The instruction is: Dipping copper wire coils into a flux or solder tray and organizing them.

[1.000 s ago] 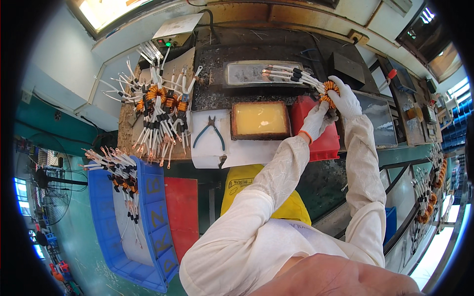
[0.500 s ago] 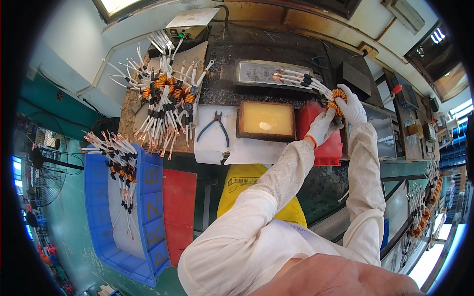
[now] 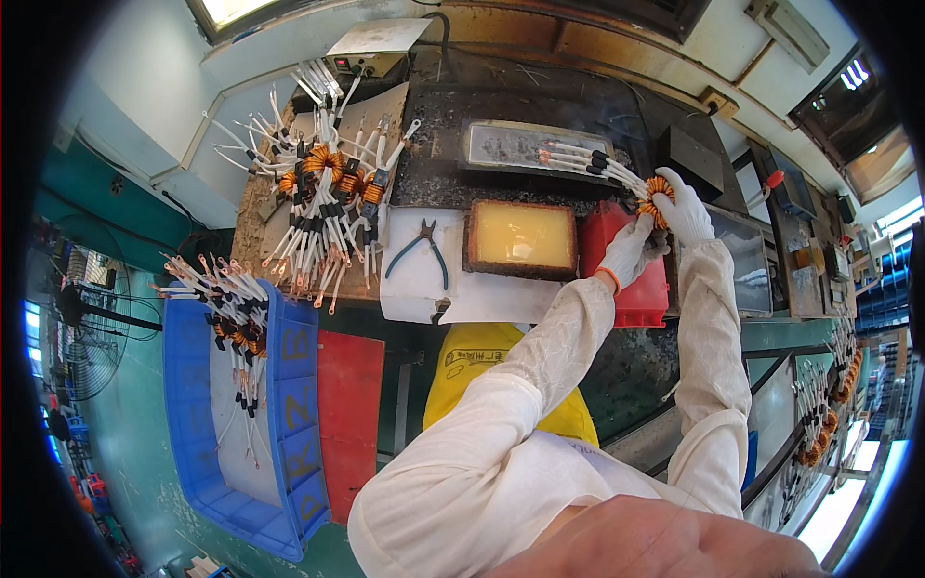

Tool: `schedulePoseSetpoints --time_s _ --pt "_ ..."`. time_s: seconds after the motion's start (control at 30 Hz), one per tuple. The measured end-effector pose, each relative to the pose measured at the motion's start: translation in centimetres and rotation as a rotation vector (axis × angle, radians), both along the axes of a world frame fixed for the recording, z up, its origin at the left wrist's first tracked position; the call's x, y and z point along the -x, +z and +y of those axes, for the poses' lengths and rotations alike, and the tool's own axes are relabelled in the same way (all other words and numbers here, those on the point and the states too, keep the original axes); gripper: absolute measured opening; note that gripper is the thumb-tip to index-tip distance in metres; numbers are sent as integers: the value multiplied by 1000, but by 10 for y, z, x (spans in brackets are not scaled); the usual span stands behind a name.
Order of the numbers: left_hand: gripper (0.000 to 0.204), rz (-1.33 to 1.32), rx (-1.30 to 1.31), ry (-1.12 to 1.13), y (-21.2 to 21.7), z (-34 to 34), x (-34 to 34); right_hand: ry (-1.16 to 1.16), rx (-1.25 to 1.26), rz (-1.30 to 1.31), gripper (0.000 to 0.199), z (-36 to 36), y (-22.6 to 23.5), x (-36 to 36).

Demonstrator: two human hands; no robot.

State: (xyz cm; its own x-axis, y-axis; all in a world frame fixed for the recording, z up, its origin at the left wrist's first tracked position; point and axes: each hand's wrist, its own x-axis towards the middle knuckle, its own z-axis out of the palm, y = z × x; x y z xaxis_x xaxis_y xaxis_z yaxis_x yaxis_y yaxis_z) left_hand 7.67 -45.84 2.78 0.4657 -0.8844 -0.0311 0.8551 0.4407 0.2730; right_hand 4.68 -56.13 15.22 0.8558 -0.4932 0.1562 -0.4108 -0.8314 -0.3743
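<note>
Bright overall, blown-out window (image 3: 229, 10) at upper left, hard glare at lower right, glints on the glossy yellow surface (image 3: 520, 232), deep shadow under the workbench (image 3: 438, 72), bent edges, black fisheye rim.

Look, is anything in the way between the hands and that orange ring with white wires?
Nothing visible except the white gloves. The right hand holds the orange ring at its right side. The left hand is at its lower edge, though its grip there is hard to see.
</note>
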Motion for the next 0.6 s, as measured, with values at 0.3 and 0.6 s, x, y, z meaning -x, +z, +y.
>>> schedulePoseSetpoints --time_s 0.3,0.6 --pt "32 13 -20 2 3 1 1 -44 33 39 50 7 5 -1" --pt "29 13 -16 -24 4 3 1 -38 11 115 52 14 18 -5"
